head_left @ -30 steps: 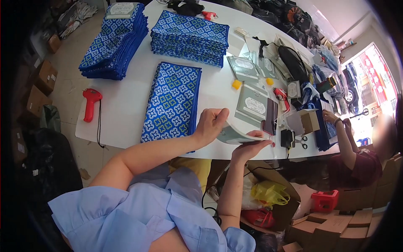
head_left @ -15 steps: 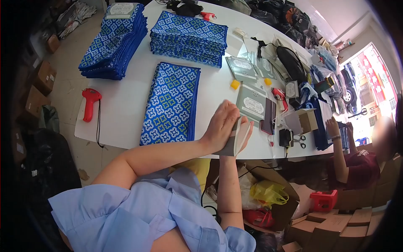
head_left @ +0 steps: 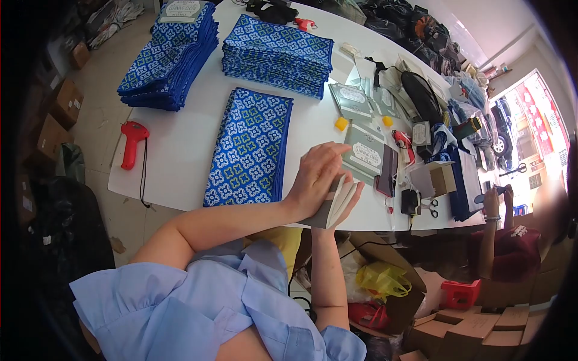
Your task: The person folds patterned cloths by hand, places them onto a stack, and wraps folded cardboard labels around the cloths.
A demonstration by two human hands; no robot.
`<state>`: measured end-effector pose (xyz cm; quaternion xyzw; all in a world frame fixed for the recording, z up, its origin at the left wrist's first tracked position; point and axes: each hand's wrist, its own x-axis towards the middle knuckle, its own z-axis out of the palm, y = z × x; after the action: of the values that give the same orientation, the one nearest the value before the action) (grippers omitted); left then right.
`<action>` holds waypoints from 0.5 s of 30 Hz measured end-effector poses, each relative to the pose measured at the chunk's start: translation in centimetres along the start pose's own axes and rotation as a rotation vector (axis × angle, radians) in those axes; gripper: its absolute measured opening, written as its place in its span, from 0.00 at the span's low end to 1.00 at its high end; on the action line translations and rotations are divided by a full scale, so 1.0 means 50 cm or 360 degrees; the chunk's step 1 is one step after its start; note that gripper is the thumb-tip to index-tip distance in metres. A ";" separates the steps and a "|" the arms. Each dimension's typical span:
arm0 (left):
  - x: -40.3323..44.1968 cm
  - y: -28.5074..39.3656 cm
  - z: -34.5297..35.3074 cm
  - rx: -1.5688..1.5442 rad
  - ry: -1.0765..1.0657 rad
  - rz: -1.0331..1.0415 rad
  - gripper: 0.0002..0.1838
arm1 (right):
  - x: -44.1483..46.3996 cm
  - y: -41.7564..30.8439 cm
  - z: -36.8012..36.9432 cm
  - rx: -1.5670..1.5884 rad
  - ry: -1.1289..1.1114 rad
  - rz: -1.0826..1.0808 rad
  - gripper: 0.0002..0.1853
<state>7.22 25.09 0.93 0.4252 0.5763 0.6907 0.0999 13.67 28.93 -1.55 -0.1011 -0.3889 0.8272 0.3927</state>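
My left hand point(head_left: 314, 179) lies flat along one side of a folded grey card sleeve point(head_left: 320, 214), fingers together. On its other side is my right hand point(head_left: 351, 206), so the sleeve is pressed between both palms; its pale inner edges show, and part of it is hidden by the fingers. Just beyond my hands lies a pile of grey printed card sleeves point(head_left: 366, 157) reading "Cleaning Cloth". To the left of my hands, a folded blue patterned cloth point(head_left: 250, 147) rests on the white table point(head_left: 174, 180).
Stacks of blue cloths point(head_left: 277, 57) stand at the back, the left stack point(head_left: 165, 63) topped by a card. A red glue gun point(head_left: 133, 145) lies at the left edge. Right are yellow lumps point(head_left: 341, 124), scissors point(head_left: 430, 208) and a co-worker point(head_left: 512, 253). Cartons point(head_left: 466, 331) sit below.
My hands stay together on the sleeve, which has tilted slightly, its folded layers showing more. The co-worker's hands have shifted lower. The whole view has moved a little.
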 end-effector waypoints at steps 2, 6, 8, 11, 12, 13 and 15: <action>0.000 0.001 -0.007 0.0225 0.0029 0.0050 0.17 | -0.005 -0.005 0.025 -0.0054 0.0146 -0.0008 0.29; -0.006 0.003 -0.011 0.0362 -0.0086 0.0135 0.20 | -0.010 -0.001 0.018 -0.0013 0.0158 0.0088 0.27; -0.007 0.003 -0.007 0.0426 -0.0014 0.0207 0.21 | -0.009 -0.002 0.023 -0.0072 0.0132 0.0054 0.29; -0.015 -0.015 0.003 0.0461 0.0118 0.0250 0.20 | -0.008 0.000 0.026 0.0031 0.0412 0.0003 0.30; -0.021 -0.035 0.008 0.0634 0.0083 0.0174 0.22 | 0.001 0.002 0.002 -0.0283 0.0300 -0.0133 0.30; -0.019 -0.034 0.007 0.0810 0.0047 0.0100 0.25 | 0.010 -0.004 -0.008 -0.0594 0.0184 -0.0270 0.30; -0.016 -0.031 -0.002 0.0458 -0.0030 -0.0176 0.27 | 0.040 -0.016 -0.021 -0.0441 0.0115 -0.0396 0.30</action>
<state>7.09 25.02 -0.82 0.4090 0.6910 0.5905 0.0812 13.29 31.29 -1.42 -0.1349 -0.4942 0.7067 0.4880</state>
